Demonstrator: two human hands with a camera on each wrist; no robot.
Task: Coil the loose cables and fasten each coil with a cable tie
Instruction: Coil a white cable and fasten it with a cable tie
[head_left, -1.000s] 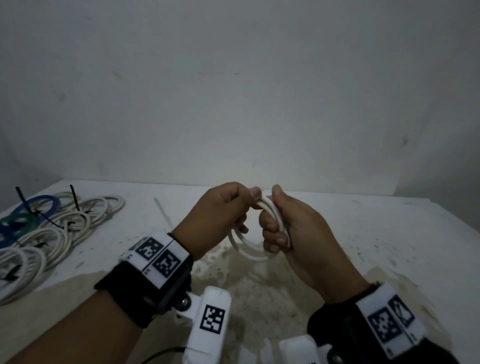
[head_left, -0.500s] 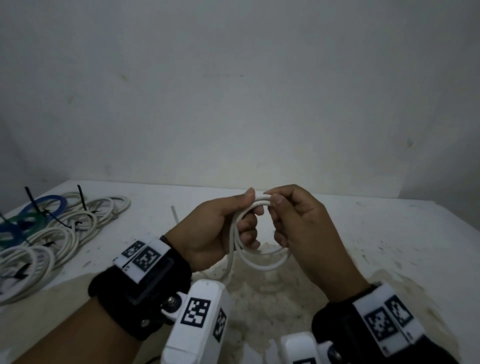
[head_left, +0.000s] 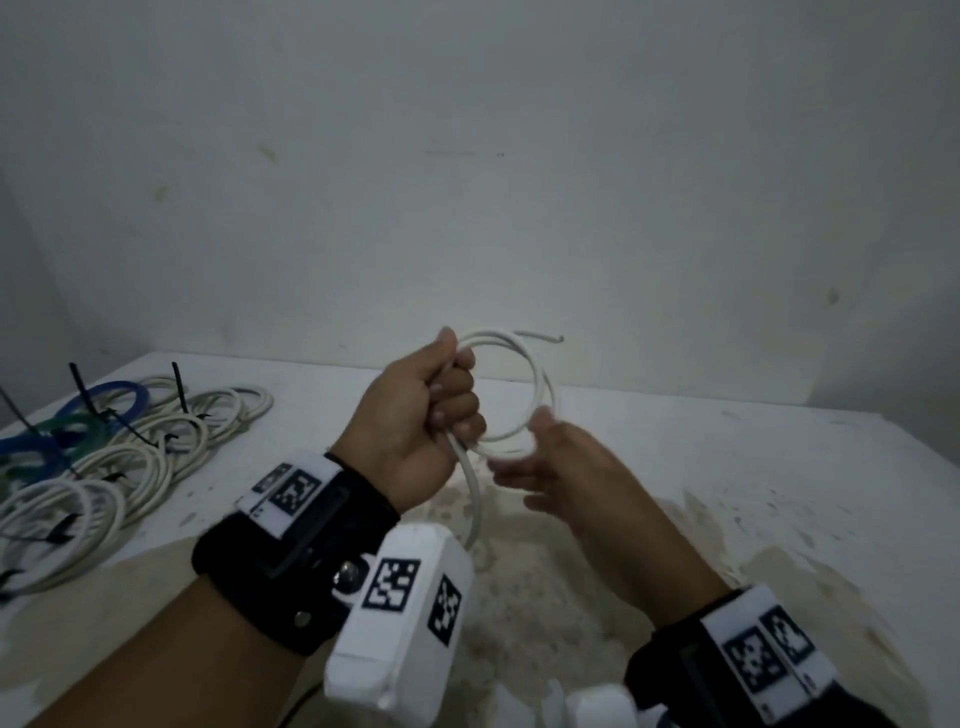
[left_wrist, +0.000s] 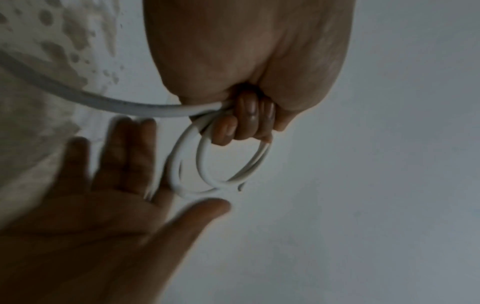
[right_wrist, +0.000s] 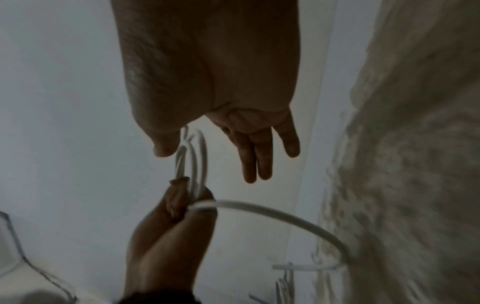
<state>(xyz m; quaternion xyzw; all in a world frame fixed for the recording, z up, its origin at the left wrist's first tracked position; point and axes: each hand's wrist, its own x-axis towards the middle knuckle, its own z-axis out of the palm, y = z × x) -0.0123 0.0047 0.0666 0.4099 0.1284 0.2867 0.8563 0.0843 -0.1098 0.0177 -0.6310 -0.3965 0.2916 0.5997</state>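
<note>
Your left hand (head_left: 415, 415) grips a partly wound white cable (head_left: 524, 364), held up above the table (head_left: 727, 467). Its fingers (left_wrist: 244, 121) are curled tight around the gathered turns. The left wrist view shows about two loops (left_wrist: 207, 164) hanging from the fist. One short free end (head_left: 540, 336) sticks out past the top of the loops. A long uncoiled tail (head_left: 470, 488) drops from the fist toward the table.

Your right hand (head_left: 566, 467) is released, with fingers (right_wrist: 259, 160) spread and holding nothing. It sits just beside the loops; the blur hides whether it touches them.

Progress, judged from the layout:
- Done: a pile of coils (head_left: 119, 447) lies at the far left of the table, mostly white, with blue (head_left: 111, 395) and green (head_left: 72, 423) ones among them. Black ties (head_left: 179, 395) stand up from several. Whether every coil there is tied cannot be told.
- In hand: this cable is mid-coil, with the tail not yet wound in.
- Left: finish the winding, then fit a tie. No tie is on this coil yet. No loose tie can be made out near your hands.

The table is white, with a large worn, brownish patch (head_left: 545, 597) directly below your hands and small specks beyond it. A plain, pale wall (head_left: 519, 182) with a few faint marks rises behind the table. The light is dim.
</note>
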